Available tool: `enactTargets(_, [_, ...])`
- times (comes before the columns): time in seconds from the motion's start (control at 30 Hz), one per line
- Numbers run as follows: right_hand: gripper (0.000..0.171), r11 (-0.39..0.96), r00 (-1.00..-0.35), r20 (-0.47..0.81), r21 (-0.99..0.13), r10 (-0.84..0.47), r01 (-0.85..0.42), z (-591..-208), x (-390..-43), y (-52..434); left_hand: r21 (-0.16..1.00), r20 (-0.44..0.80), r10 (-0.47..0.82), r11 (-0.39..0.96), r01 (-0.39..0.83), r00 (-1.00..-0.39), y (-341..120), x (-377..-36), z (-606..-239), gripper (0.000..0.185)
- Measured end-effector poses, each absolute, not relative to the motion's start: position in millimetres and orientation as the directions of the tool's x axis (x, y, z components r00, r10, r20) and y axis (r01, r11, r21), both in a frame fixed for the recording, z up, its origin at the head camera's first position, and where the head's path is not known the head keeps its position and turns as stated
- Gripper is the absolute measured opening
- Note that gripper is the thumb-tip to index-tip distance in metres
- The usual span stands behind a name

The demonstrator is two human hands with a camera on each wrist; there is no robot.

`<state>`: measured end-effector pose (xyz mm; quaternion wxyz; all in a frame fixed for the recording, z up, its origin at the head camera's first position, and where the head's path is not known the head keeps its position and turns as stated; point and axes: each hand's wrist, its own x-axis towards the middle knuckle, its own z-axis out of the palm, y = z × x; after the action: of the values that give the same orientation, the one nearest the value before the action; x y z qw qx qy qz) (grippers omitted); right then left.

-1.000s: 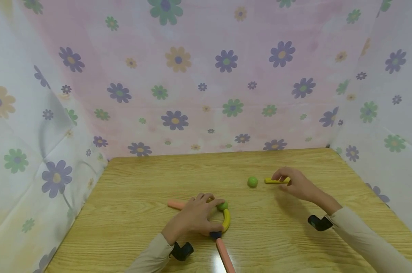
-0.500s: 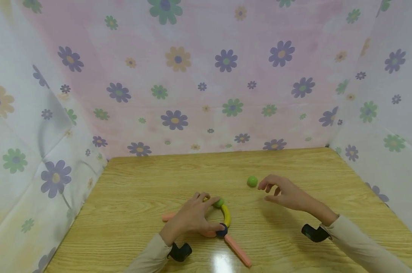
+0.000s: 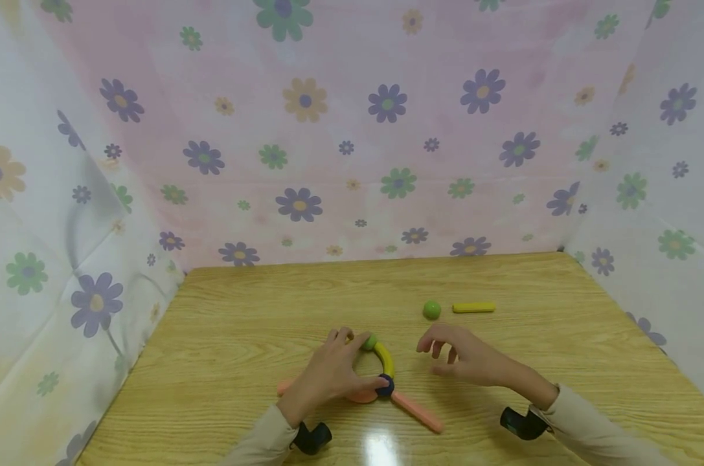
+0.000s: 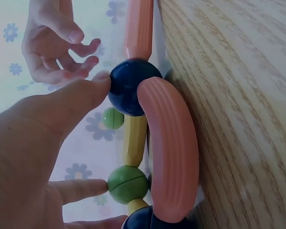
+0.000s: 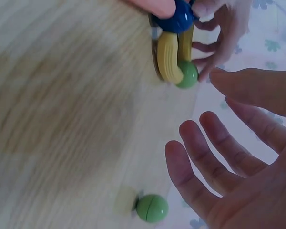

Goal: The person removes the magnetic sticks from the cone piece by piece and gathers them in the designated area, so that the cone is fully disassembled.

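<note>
My left hand (image 3: pixel 331 372) is spread over a ring of joined toy sticks and balls on the table. Its thumb presses on a dark blue ball (image 4: pixel 128 88) and its index finger touches a green ball (image 4: pixel 128 184) from above. A curved yellow stick (image 3: pixel 385 360) links these balls. A curved pink stick (image 4: pixel 174 148) forms the near side of the ring, and a straight pink stick (image 3: pixel 417 411) juts from the blue ball to the lower right. To the right of the ring, my right hand (image 3: pixel 468 356) hovers with loosely bent fingers, holding nothing. My left hand hides part of the ring.
A loose green ball (image 3: pixel 431 309) and a straight yellow stick (image 3: pixel 474 307) lie farther back on the wooden table (image 3: pixel 258 304). Another pink stick (image 3: pixel 284 387) pokes out left of my left hand. Flowered cloth (image 3: pixel 352 129) surrounds the table's back and sides.
The ring has turned counterclockwise under my left hand, swinging its straight pink stick to the right. My right hand has moved from the loose yellow stick toward me and leftward; that stick stayed put.
</note>
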<state>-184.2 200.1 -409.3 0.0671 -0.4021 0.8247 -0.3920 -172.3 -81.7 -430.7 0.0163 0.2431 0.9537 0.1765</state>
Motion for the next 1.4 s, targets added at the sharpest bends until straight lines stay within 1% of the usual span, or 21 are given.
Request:
enactTargets(0.1, [0.031, 0.355, -0.653, 0.202, -0.705, -0.730, -0.614, -412, -178, 192, 0.342, 0.051, 0.450, 0.831, 0.439, -0.892, -82, -171, -431, 0.090])
enactTargets(0.3, [0.029, 0.373, -0.664, 0.151, -0.727, -0.732, -0.576, -423, -169, 179, 0.356, 0.043, 0.430, 0.837, 0.416, -0.902, -83, -170, -431, 0.091])
enactTargets(0.37, [0.031, 0.372, -0.663, 0.157, -0.723, -0.731, -0.582, -427, -168, 177, 0.357, 0.044, 0.426, 0.838, 0.413, -0.904, -83, -169, -431, 0.090])
enactTargets(0.53, [0.036, 0.393, -0.673, 0.178, -0.694, -0.718, -0.603, -434, -167, 174, 0.371, 0.037, 0.406, 0.843, 0.390, -0.913, -84, -166, -427, 0.090])
enactTargets(0.63, [0.034, 0.435, -0.696, 0.179, -0.667, -0.695, -0.606, -436, -167, 175, 0.380, 0.030, 0.401, 0.843, 0.381, -0.916, -84, -164, -426, 0.090])
enactTargets(0.7, [0.031, 0.454, -0.704, 0.203, -0.638, -0.681, -0.623, -438, -167, 175, 0.372, 0.031, 0.405, 0.844, 0.387, -0.914, -85, -163, -425, 0.089])
enactTargets(0.83, [0.028, 0.490, -0.717, 0.227, -0.594, -0.659, -0.638, -443, -172, 177, 0.339, 0.041, 0.438, 0.839, 0.425, -0.898, -88, -163, -424, 0.090])
enactTargets(0.9, [0.027, 0.513, -0.723, 0.232, -0.567, -0.651, -0.644, -445, -174, 178, 0.318, 0.032, 0.477, 0.828, 0.461, -0.879, -91, -164, -424, 0.091])
enactTargets(0.97, [0.027, 0.542, -0.734, 0.231, -0.542, -0.639, -0.642, -447, -177, 179, 0.301, 0.012, 0.538, 0.802, 0.516, -0.843, -94, -166, -424, 0.090])
enactTargets(1.13, [0.026, 0.575, -0.744, 0.234, -0.505, -0.626, -0.644, -448, -180, 180, 0.285, -0.028, 0.704, 0.686, 0.670, -0.709, -95, -170, -425, 0.070])
enactTargets(1.2, [0.025, 0.577, -0.745, 0.232, -0.505, -0.626, -0.642, -448, -181, 180, 0.295, -0.043, 0.738, 0.654, 0.697, -0.674, -94, -171, -425, 0.065])
enactTargets(1.3, [0.025, 0.575, -0.745, 0.228, -0.511, -0.626, -0.639, -448, -183, 181, 0.288, -0.058, 0.757, 0.637, 0.715, -0.651, -92, -172, -426, 0.062])
enactTargets(1.4, [0.025, 0.579, -0.752, 0.218, -0.519, -0.622, -0.629, -448, -185, 182, 0.254, -0.059, 0.763, 0.635, 0.730, -0.643, -91, -171, -426, 0.062])
